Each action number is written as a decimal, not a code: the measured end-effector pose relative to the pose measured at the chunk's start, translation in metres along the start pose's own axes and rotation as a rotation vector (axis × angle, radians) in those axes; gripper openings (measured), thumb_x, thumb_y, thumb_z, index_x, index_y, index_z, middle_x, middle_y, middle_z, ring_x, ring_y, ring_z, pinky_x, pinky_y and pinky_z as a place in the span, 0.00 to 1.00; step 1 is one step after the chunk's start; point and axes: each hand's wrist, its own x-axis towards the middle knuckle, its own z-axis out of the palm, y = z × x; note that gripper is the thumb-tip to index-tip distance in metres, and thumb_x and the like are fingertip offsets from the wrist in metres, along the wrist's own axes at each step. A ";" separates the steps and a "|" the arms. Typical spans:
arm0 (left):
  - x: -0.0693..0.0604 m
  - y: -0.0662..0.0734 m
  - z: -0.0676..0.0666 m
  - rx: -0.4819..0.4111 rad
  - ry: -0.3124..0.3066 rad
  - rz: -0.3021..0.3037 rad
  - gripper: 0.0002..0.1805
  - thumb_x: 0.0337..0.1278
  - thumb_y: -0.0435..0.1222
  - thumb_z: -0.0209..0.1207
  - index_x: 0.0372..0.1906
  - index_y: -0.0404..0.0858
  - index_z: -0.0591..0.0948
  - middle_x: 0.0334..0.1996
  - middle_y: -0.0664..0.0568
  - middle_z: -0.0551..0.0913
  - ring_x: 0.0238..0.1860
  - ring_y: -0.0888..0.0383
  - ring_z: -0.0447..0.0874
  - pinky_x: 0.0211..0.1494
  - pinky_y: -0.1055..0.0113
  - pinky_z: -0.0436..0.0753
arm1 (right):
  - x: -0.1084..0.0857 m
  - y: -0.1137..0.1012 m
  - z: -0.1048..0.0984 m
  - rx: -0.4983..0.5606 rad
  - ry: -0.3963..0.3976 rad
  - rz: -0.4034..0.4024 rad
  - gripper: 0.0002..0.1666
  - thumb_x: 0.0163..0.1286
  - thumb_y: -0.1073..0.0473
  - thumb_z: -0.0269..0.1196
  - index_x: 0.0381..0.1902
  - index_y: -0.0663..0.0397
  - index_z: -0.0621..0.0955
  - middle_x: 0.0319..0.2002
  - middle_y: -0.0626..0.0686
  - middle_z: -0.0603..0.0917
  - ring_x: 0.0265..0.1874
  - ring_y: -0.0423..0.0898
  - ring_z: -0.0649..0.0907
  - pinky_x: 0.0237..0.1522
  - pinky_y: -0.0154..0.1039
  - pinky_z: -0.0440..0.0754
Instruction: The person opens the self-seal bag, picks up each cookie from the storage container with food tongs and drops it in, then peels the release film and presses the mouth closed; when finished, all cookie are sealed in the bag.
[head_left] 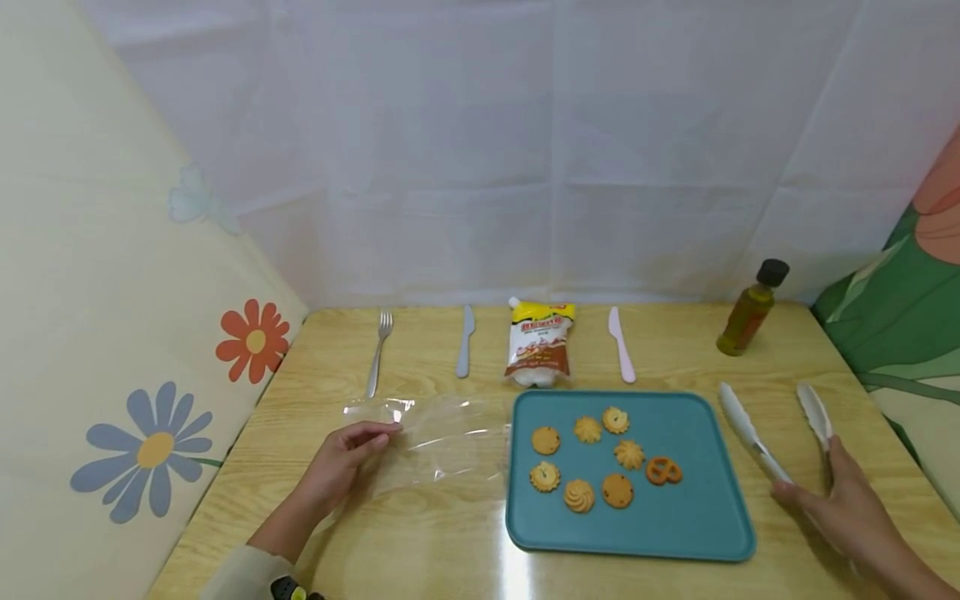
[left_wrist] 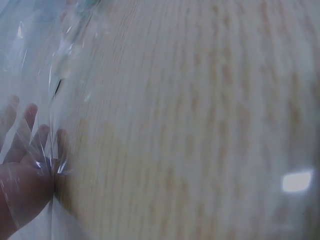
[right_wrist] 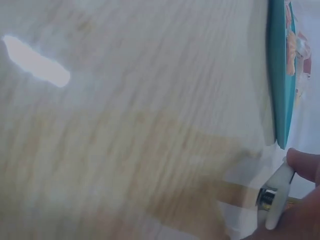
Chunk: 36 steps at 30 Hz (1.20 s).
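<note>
My left hand (head_left: pixel 337 467) pinches the near-left edge of a clear plastic bag (head_left: pixel 457 446), which lies left of the tray. In the left wrist view, the bag's film (left_wrist: pixel 30 65) spreads across the fingers (left_wrist: pixel 31 117). On the right, my right hand (head_left: pixel 851 508) grips white-tipped tongs (head_left: pixel 750 429) by their arms, with the tips spread wide apart and nothing between them. The tongs' hinged end (right_wrist: pixel 272 200) shows in the right wrist view. Several cookies (head_left: pixel 618 491) and a pretzel-shaped one (head_left: pixel 663 471) lie on the teal tray (head_left: pixel 637 533) between the hands.
Along the back lie a fork (head_left: pixel 380 350), a grey-blue knife (head_left: pixel 465 342), a capped pouch (head_left: pixel 538 342) and a pink knife (head_left: pixel 621 346). A black-capped bottle (head_left: pixel 746 317) stands at the back right. White cloth (head_left: pixel 450 167) hangs behind the wooden table (head_left: pixel 420 542).
</note>
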 end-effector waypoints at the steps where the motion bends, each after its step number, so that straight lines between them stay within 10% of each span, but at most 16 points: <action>1: 0.000 0.000 0.000 0.001 0.001 -0.003 0.18 0.73 0.31 0.59 0.59 0.22 0.80 0.52 0.58 0.89 0.55 0.67 0.83 0.58 0.75 0.79 | 0.000 0.000 0.000 -0.001 0.003 -0.016 0.71 0.74 0.42 0.65 0.74 0.69 0.22 0.72 0.82 0.26 0.72 0.82 0.35 0.69 0.78 0.40; 8: -0.001 0.000 0.000 0.001 0.002 -0.009 0.17 0.74 0.31 0.59 0.59 0.23 0.81 0.54 0.55 0.88 0.55 0.66 0.83 0.59 0.75 0.79 | -0.005 -0.005 -0.001 -0.114 0.080 -0.252 0.55 0.79 0.52 0.60 0.80 0.69 0.36 0.72 0.86 0.51 0.67 0.86 0.57 0.64 0.80 0.56; 12: 0.000 -0.001 0.000 0.003 0.001 -0.004 0.16 0.73 0.32 0.59 0.58 0.25 0.83 0.54 0.55 0.88 0.55 0.67 0.83 0.58 0.75 0.79 | -0.005 -0.015 -0.003 -0.229 0.163 -0.374 0.46 0.76 0.61 0.64 0.80 0.69 0.53 0.60 0.80 0.74 0.48 0.51 0.84 0.44 0.50 0.82; 15: 0.000 -0.001 0.000 0.002 0.002 0.001 0.16 0.73 0.32 0.60 0.57 0.25 0.83 0.53 0.56 0.89 0.55 0.67 0.83 0.58 0.75 0.79 | -0.004 -0.024 -0.004 -0.273 0.164 -0.391 0.43 0.72 0.65 0.67 0.78 0.67 0.61 0.56 0.77 0.79 0.38 0.36 0.78 0.27 0.34 0.74; 23: -0.001 0.000 -0.001 0.001 0.002 -0.006 0.15 0.73 0.33 0.60 0.56 0.29 0.85 0.54 0.54 0.88 0.54 0.67 0.83 0.58 0.75 0.80 | -0.003 -0.046 0.004 -0.356 0.114 -0.455 0.39 0.65 0.65 0.69 0.73 0.66 0.70 0.59 0.75 0.78 0.44 0.59 0.81 0.36 0.50 0.80; 36: 0.000 -0.001 -0.001 -0.002 0.007 0.002 0.14 0.73 0.32 0.60 0.55 0.29 0.86 0.55 0.53 0.88 0.54 0.67 0.84 0.58 0.76 0.79 | 0.008 -0.076 0.016 -0.441 -0.019 -0.500 0.44 0.66 0.42 0.72 0.72 0.59 0.72 0.32 0.45 0.77 0.27 0.36 0.74 0.26 0.34 0.74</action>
